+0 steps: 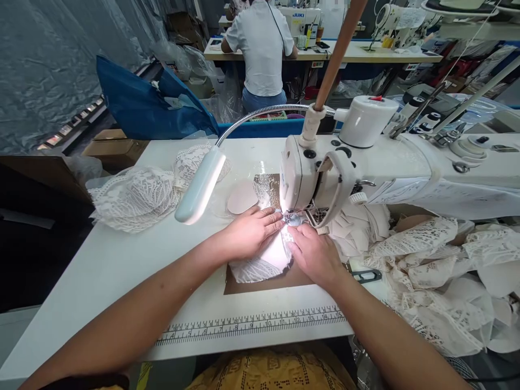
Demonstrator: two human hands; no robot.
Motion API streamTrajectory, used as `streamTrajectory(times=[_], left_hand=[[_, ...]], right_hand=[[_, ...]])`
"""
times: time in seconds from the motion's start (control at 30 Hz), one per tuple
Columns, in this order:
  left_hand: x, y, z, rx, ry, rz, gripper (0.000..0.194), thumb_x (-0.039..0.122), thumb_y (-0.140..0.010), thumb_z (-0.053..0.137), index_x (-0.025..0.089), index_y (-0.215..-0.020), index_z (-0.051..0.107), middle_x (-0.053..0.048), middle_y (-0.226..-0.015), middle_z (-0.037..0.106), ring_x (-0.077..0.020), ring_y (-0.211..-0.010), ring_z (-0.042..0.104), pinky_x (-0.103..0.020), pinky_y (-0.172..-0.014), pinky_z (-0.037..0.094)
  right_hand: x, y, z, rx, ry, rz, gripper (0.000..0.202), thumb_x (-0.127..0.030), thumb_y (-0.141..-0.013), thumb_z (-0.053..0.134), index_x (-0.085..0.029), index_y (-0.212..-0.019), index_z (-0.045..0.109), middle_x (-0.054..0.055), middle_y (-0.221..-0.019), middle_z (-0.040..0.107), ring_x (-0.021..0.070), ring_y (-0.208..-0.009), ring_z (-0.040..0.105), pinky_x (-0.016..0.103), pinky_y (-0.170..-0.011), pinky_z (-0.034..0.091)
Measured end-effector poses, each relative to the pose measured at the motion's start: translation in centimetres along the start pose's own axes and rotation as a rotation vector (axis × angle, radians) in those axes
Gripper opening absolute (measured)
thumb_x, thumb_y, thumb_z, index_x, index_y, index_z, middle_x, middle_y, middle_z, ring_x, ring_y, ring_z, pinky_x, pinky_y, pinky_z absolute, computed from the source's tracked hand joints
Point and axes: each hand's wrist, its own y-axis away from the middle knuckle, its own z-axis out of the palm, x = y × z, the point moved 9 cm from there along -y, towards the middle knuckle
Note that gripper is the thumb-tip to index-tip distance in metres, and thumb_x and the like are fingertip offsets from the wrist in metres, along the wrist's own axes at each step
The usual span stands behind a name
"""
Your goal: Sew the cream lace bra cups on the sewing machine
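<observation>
Flat left hand [251, 234] and curled right hand [317, 254], its pinch indeterminable, rest on lace-edged fabric [266, 264], best guided smooth and unstretched beneath the sewing machine [296, 176].

Grey crinkled sheeting [69, 54] at left; cardboard box [116, 149] below; pale workbench [351, 53] across back.

a mustard garment [264, 376] with dark print [274, 365] and black cuff [83, 381] is worn.

A soft off-white fabric piece [260, 266] bears a lacy pattern; the bulky sewing machine [385, 162] is white, the flat rectangular sheet [244, 287] brown.
</observation>
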Motion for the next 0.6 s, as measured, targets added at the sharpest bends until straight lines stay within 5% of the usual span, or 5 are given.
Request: streamTrajectory(times=[0.13, 0.3, 0.6], left_hand=[[0.8, 0.2, -0.7, 0.022, -0.054, 0.007, 0.040, 0.010, -0.083, 0.051, 0.009, -0.122, 0.059, -0.017, -0.136, 0.053, -0.0328, -0.125, 0.046, -0.049, -0.101, 0.037], [2.9, 0.3, -1.8, 0.130, 0.123, 0.042, 0.028, 0.020, -0.091, 0.048, 0.009, -0.114, 0.061, -0.017, -0.116, 0.061, -0.0285, -0.111, 0.053, -0.046, -0.096, 0.041], [2.4, 0.8, -1.3, 0.173, 0.244, -0.008, 0.025, 0.020, -0.093, 0.046, 0.011, -0.111, 0.060, -0.015, -0.098, 0.059, -0.0259, -0.096, 0.053, -0.041, -0.083, 0.046]], right_hand=[[0.5, 0.1, -0.2, 0.028, -0.029, 0.005, 0.032, -0.016, -0.090, 0.045, -0.017, -0.112, 0.068, 0.007, -0.094, 0.069, 0.0169, -0.071, 0.057, 0.028, -0.064, 0.040], [1.1, 0.4, -0.4, 0.068, -0.076, 0.004, 0.036, -0.011, -0.087, 0.043, -0.014, -0.111, 0.069, 0.008, -0.092, 0.069, 0.0158, -0.061, 0.051, 0.028, -0.057, 0.038], [0.0, 0.7, -1.1, 0.103, -0.080, -0.090, 0.039, -0.004, -0.080, 0.044, -0.018, -0.106, 0.070, 0.004, -0.084, 0.065, 0.0136, -0.062, 0.047, 0.026, -0.053, 0.031]])
